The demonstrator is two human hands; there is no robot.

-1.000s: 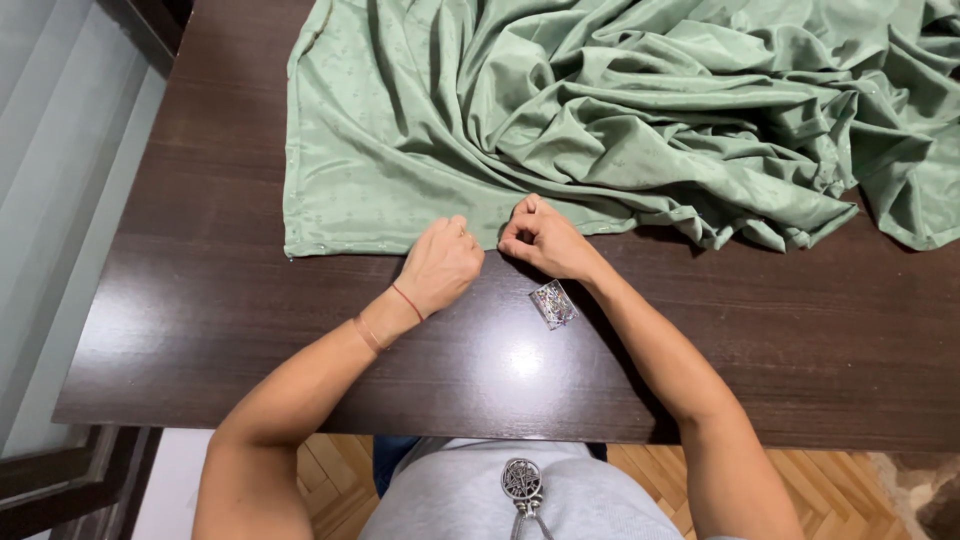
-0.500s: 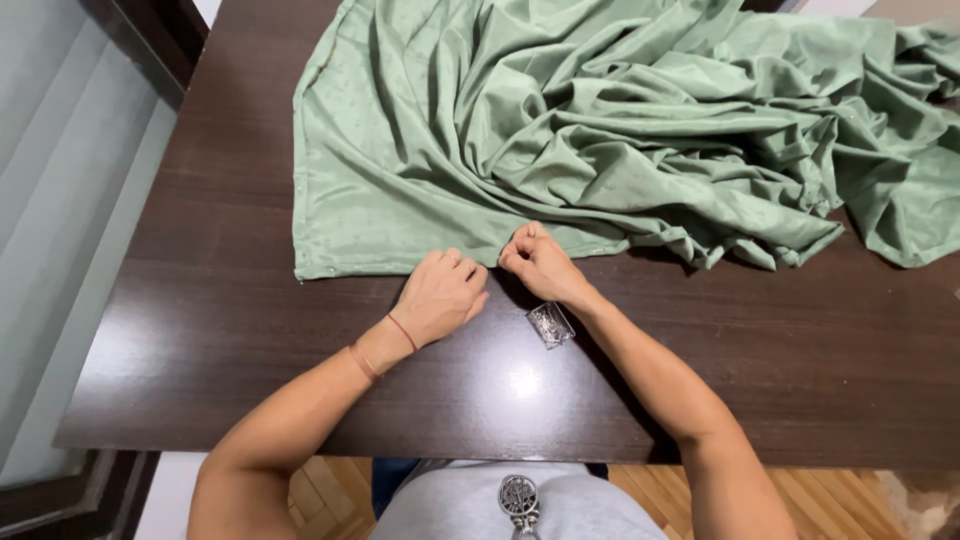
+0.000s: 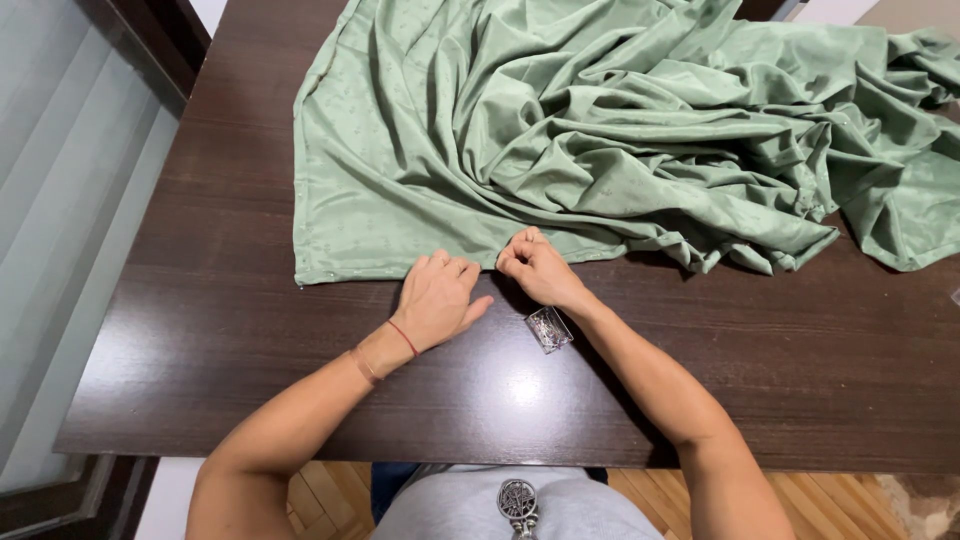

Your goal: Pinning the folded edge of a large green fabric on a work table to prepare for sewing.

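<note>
So my left hand (image 3: 438,300) lies flat, grip released, on the green fabric's (image 3: 600,130) near hem, right hand (image 3: 535,268) pinching that hem beside it. Fabric covers the dark wood counter (image 3: 200,300); small pin packet (image 3: 548,329) just below it, wood floor (image 3: 850,510) under the counter.

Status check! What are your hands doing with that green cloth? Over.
Left hand flat on green cloth hem. Right hand pinching same hem. Small pin packet beside right wrist, not in the way.

Light: bright, even, cast from overhead | Glare: a white spot is seen on the dark table (image 3: 520,388) at 6 o'clock | Shadows: soft, laid beside the forearms | Focus: sharp throughout | Edges: slightly bowed.
</note>
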